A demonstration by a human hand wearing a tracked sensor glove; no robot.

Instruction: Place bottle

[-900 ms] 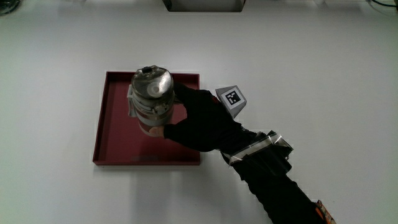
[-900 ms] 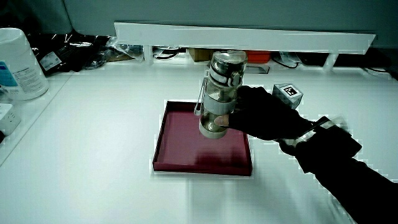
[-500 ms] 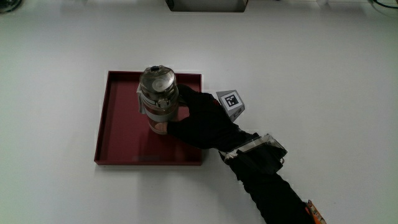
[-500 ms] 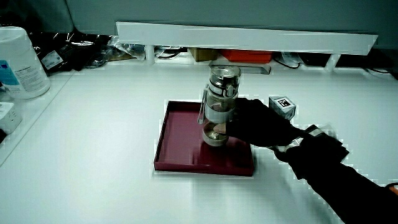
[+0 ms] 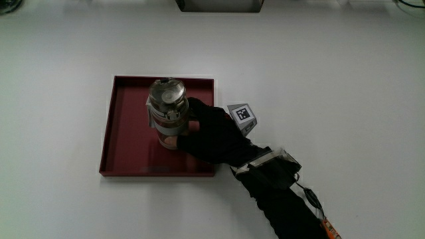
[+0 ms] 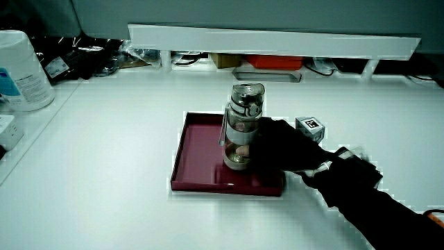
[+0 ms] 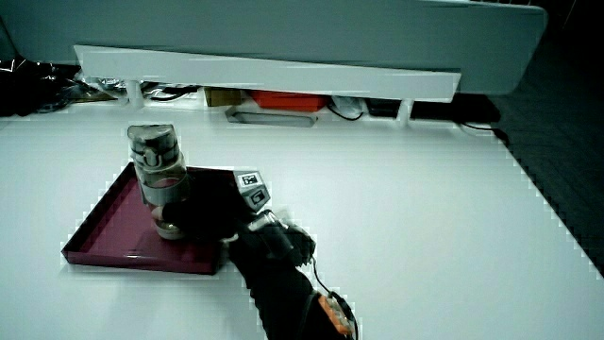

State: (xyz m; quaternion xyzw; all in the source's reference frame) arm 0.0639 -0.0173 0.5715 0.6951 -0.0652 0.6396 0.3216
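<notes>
A clear bottle (image 5: 167,117) with a silver lid stands upright on the dark red tray (image 5: 123,136), near the tray's middle. Both side views show the bottle (image 6: 241,132) (image 7: 159,184) with its base down on the tray floor. The hand (image 5: 209,130) is beside the bottle, over the tray's edge, with its fingers wrapped around the lower body of the bottle. The patterned cube (image 5: 243,115) rides on the back of the hand, and the forearm (image 5: 285,199) runs toward the person.
A low white partition (image 6: 274,40) runs along the table's edge farthest from the person, with cables and boxes under it. In a side view a white container (image 6: 21,68) stands at the table's corner.
The hand has lowered the bottle from above the tray until its base rests on the tray floor. The fingers still hold it.
</notes>
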